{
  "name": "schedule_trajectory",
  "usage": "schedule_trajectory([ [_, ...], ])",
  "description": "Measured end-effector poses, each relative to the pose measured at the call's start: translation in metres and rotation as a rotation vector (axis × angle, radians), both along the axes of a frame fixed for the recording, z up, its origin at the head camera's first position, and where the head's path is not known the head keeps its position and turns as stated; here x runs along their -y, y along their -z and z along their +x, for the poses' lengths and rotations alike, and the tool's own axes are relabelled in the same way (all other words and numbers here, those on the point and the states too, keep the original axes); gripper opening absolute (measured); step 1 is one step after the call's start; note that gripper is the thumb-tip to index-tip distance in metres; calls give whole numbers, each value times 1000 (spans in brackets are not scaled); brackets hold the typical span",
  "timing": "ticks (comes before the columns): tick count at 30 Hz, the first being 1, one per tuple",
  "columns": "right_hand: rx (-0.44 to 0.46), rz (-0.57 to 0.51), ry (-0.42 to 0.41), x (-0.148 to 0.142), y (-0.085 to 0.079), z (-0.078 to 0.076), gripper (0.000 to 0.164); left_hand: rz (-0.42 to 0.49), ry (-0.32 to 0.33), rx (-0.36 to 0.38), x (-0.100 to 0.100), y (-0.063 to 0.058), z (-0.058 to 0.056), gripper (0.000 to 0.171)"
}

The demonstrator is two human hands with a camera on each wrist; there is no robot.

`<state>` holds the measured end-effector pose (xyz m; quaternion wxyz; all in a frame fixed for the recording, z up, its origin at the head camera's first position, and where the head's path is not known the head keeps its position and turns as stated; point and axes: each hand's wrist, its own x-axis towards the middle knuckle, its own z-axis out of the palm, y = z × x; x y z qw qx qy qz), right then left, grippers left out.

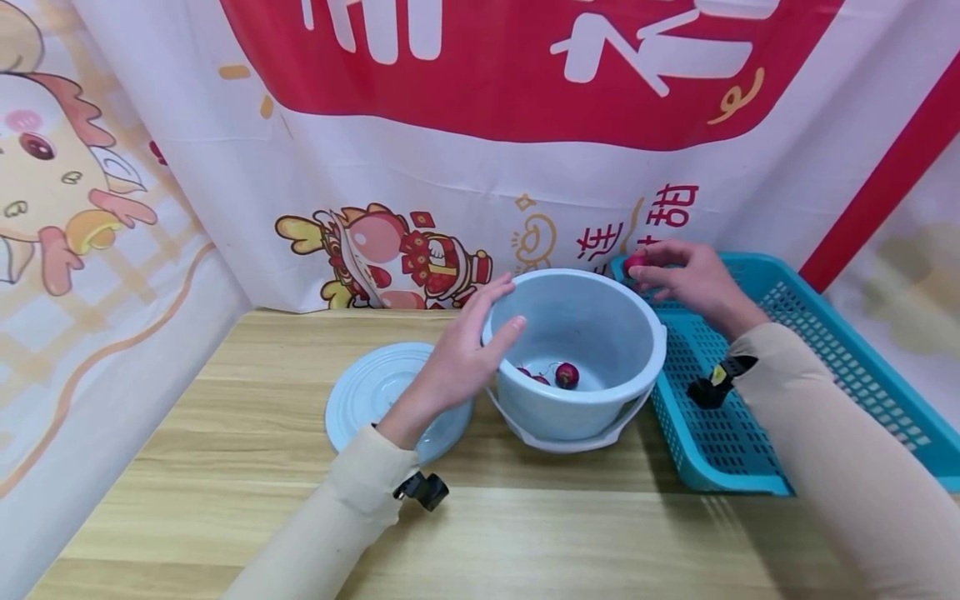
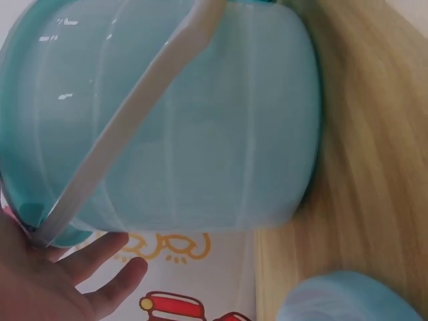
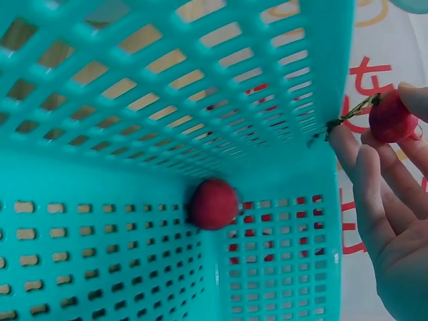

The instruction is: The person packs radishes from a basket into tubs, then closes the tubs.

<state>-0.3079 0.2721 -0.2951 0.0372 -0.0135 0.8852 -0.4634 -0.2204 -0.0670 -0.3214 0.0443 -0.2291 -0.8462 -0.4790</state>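
A red radish with a dark stringy stem is pinched between the thumb and fingers of my right hand, above the far left corner of the teal basket. Another radish lies on the basket floor in the right wrist view. My left hand touches the left rim of the light blue bucket, its fingers fairly straight and its thumb over the opening. Inside the bucket lie several radishes, one radish in plain sight and others partly hidden by the near rim.
A round light blue lid lies on the wooden table left of the bucket, partly under my left forearm. The bucket's pale handle hangs down its near side. A printed cloth hangs behind the table.
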Motion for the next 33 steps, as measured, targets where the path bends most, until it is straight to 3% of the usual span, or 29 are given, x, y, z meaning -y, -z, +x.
schedule_trajectory([
  [8,-110,-56,-25,2,-11,11,74,-32,45,-27,0,1,-3,60],
  [16,-257,-142,-58,15,-18,25,57,-33,50,-36,-4,2,-2,60],
  [21,-353,-165,-142,30,-17,31,50,-29,38,-23,-5,2,-3,57],
  [26,-390,-129,-241,43,-16,33,45,-25,19,-22,-5,1,-2,54],
  [33,-388,-64,-273,54,-14,32,41,-24,-3,-24,0,1,-1,52],
])
